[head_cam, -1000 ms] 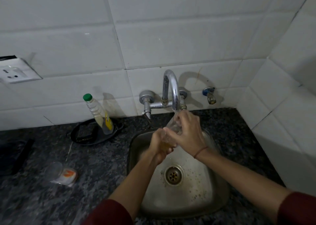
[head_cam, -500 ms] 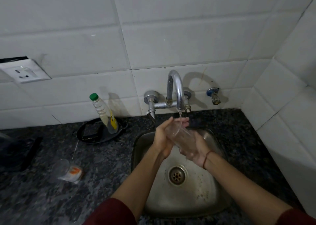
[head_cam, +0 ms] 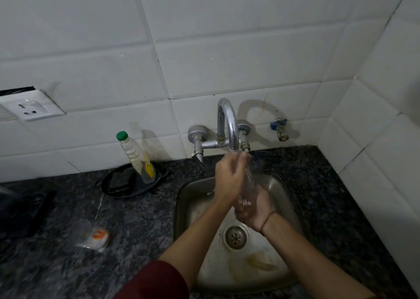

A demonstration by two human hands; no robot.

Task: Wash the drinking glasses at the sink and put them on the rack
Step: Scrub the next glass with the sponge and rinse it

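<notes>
- Sink [head_cam: 181, 207] right up close, a steel basin set in the dark stone tabletop [head_cam: 136, 264], drain [head_cam: 235, 237] in the middle.
- Right hand [head_cam: 256, 210] is over the basin, cupping the base of the glass [head_cam: 246, 185] from below, fingers [head_cam: 244, 218] curled round it.
- That glass is tilted, mouth up just under the tap [head_cam: 227, 126].
- Left hand [head_cam: 228, 180] wraps its upper part, fingers close together.
- Off to the left, a second glass [head_cam: 79, 230] stands on the tabletop just beside an orange-and-white packet [head_cam: 98, 238].
- Back by the wall, a green-capped bottle [head_cam: 136, 157] leans in a black pan [head_cam: 118, 182].
</notes>
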